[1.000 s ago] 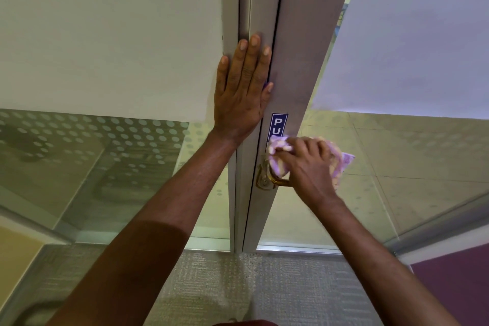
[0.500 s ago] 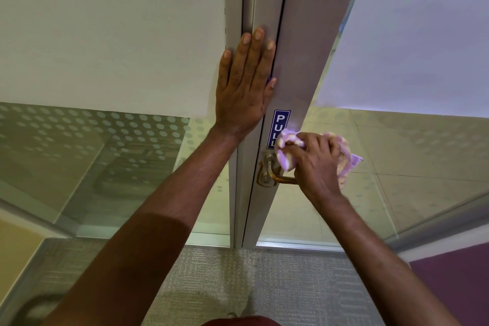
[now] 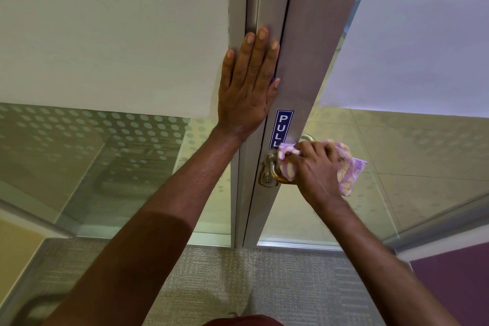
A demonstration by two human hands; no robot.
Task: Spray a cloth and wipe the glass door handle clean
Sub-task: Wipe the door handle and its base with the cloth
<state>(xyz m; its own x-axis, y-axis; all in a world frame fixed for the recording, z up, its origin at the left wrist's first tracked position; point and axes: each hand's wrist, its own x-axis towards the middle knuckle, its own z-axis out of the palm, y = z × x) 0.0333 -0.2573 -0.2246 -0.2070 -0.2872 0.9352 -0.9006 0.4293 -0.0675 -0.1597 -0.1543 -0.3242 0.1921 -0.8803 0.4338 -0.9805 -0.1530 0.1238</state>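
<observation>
Grey carpet (image 3: 238, 272) runs up to a frosted glass door (image 3: 423, 47) in an aluminium frame (image 3: 304, 61) carrying a blue PULL sticker (image 3: 284, 128). Just below it, the brass lever handle (image 3: 275, 174) seems to point rightward, long axis roughly level, though mostly covered. The right hand (image 3: 315, 169) is closed round a purple-and-cream cloth (image 3: 346, 169) wrapped over it. The left hand (image 3: 248, 85) lies flat, fingers spread, on the frame.

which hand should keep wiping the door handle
Right. The right hand already has the cloth wrapped on the handle; the left hand lies flat on the door frame.
</observation>
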